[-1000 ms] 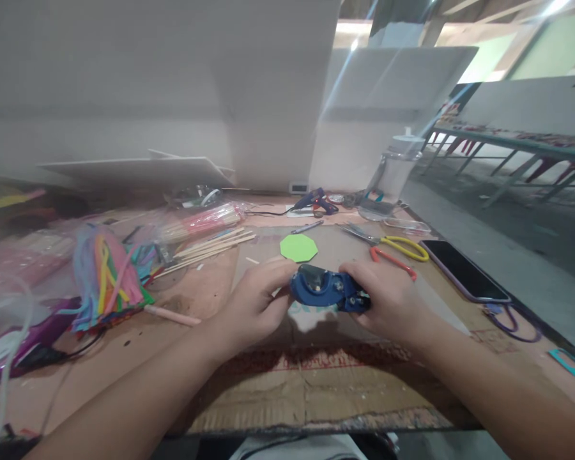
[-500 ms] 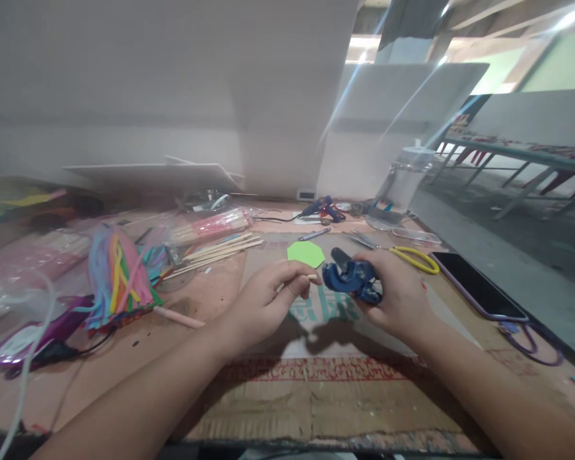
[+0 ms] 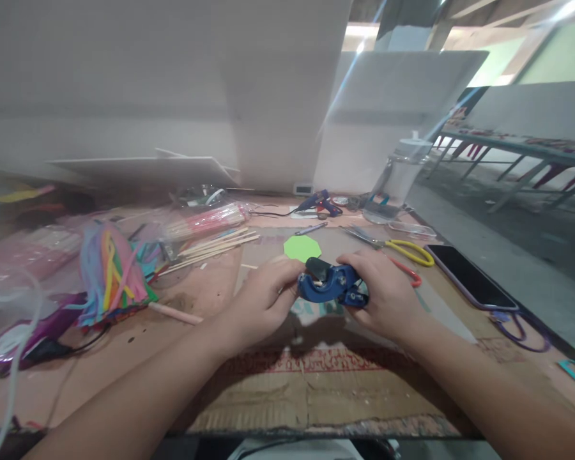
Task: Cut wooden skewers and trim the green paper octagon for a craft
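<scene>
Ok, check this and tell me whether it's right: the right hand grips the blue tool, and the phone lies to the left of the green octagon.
Not quite: the phone lies to the right of the green octagon, as the head view shows. The right hand does grip the blue tool.

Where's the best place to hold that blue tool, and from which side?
Probably the blue tool is best held by its right end, coming from the right, where the right grip wraps it. Its left end is a curved hook below a dark part, facing the left grip, so that end seems better left free.
</scene>
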Motion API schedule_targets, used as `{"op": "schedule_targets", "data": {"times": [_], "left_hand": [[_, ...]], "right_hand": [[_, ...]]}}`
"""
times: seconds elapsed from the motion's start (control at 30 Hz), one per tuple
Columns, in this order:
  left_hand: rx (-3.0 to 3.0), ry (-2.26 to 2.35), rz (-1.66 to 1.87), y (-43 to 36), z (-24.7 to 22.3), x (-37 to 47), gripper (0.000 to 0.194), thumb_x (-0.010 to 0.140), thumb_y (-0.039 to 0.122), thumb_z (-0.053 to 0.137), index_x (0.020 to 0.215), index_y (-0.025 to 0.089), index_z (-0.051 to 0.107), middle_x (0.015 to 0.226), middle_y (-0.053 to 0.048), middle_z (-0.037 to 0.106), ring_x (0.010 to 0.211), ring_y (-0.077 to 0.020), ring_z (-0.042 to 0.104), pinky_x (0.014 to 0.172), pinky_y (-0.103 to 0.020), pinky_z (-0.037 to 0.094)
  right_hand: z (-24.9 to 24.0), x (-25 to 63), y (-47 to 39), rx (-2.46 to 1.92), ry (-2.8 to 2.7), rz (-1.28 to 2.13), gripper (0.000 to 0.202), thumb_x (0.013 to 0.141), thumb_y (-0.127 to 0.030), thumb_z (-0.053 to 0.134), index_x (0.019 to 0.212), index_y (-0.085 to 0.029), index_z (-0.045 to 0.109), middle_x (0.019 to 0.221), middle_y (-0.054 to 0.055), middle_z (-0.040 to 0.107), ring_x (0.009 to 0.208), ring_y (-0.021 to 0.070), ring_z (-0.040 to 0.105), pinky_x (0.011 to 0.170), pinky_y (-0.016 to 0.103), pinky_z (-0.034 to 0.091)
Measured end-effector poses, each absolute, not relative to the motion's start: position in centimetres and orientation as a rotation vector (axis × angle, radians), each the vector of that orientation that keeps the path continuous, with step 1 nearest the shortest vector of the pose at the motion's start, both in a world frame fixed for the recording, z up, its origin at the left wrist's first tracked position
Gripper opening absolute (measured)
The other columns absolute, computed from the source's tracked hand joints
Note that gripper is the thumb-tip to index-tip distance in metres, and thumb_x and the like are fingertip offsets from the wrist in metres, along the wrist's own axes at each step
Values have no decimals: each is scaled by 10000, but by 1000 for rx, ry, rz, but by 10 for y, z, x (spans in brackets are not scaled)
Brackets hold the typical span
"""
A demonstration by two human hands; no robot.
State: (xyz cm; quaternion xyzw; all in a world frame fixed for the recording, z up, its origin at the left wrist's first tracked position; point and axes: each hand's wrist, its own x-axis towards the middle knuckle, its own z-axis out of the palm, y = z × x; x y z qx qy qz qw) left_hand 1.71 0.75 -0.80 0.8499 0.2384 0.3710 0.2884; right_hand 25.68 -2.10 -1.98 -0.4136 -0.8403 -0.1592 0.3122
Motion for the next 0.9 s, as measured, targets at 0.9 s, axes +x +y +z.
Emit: {"op": "schedule_targets", "data": {"times": [0.9], "left_hand": [[2170,624,1012,4,-6,16,203,1015,204,442,927,181,624,845,-22,629,798,-152,572,733,-272,440]], "right_hand": [[-15,261,-32,-1026,-2194,-561,117,803,-226,567,918,-214,555,646,10,630,573,190,593,551,307,389]]}}
